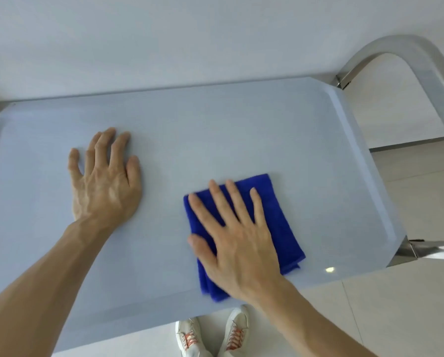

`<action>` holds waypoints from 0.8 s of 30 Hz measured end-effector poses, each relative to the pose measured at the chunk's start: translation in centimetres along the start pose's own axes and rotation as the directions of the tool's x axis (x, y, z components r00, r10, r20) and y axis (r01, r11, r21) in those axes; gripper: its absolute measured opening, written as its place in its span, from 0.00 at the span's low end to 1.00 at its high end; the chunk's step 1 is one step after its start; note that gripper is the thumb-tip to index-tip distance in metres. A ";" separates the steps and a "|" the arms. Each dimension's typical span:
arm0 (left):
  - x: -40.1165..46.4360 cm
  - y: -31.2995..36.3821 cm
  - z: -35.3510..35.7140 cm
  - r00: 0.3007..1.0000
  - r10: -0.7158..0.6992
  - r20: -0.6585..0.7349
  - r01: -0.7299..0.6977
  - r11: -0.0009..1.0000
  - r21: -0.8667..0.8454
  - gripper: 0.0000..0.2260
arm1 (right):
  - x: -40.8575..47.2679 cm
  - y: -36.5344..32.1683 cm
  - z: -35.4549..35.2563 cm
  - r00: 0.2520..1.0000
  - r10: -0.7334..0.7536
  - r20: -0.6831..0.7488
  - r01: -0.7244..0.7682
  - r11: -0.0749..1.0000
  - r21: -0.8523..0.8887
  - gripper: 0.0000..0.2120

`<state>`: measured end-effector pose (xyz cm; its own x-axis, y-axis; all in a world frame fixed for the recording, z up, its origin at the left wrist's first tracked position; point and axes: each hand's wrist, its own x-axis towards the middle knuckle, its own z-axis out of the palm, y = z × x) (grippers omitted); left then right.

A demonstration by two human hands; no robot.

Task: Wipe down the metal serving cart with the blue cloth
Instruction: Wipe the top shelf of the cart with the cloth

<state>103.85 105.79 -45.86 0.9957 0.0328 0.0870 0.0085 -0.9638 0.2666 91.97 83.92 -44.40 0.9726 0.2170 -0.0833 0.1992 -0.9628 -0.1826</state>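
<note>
The metal serving cart's flat top shelf (215, 130) fills most of the view, pale grey with a raised rim. A folded blue cloth (280, 222) lies on its right half, near the front edge. My right hand (236, 235) presses flat on the cloth with fingers spread, covering its left and lower part. My left hand (105, 176) rests flat on the bare shelf to the left, fingers apart, holding nothing.
The cart's curved metal handle (406, 47) rises at the right end. A white wall stands directly behind the cart. Pale tiled floor (409, 305) shows to the right and below, with my white shoes (213, 333) under the front edge.
</note>
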 end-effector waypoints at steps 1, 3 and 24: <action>0.0 0.0 0.0 1.000 0.003 -0.008 -0.003 1.000 -0.005 0.21 | -1.7 0.2 0.0 0.998 -0.052 0.031 0.052 0.999 -0.005 0.28; 0.0 0.0 0.1 1.000 0.012 -0.018 -0.012 1.000 -0.010 0.20 | -4.8 2.1 -0.4 0.990 -0.124 0.073 0.126 0.992 -0.018 0.28; -2.6 17.4 3.6 0.916 0.354 0.189 -0.355 0.934 -0.028 0.22 | -8.7 12.3 -1.8 0.970 0.167 -0.177 -0.162 0.986 0.047 0.26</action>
<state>101.74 87.96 -44.89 0.9326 -0.3609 -0.0071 -0.3483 -0.9047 0.2452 86.21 69.95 -44.20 0.9978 0.0208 0.0622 0.0336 -0.9766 -0.2126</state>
